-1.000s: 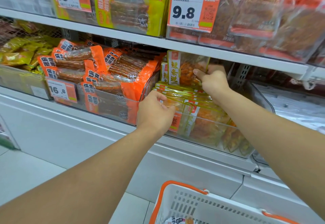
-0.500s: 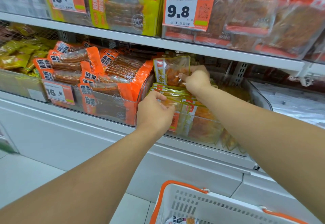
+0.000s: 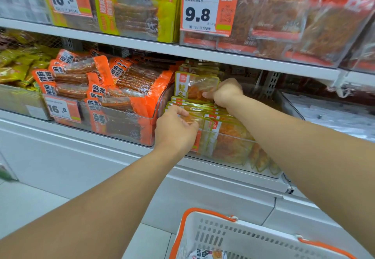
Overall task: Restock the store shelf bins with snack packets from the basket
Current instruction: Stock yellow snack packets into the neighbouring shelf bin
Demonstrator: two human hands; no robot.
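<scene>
Two hands gripping packets, clear bin

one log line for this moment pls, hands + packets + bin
left hand: grips front yellow-edged packets | right hand: holds upright packet behind them | clear bin: part filled | basket: below

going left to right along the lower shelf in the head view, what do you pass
yellow packets → bin of orange packets with a 16.8 price tag → left hand → yellow-edged packet → right hand → clear bin wall
</scene>
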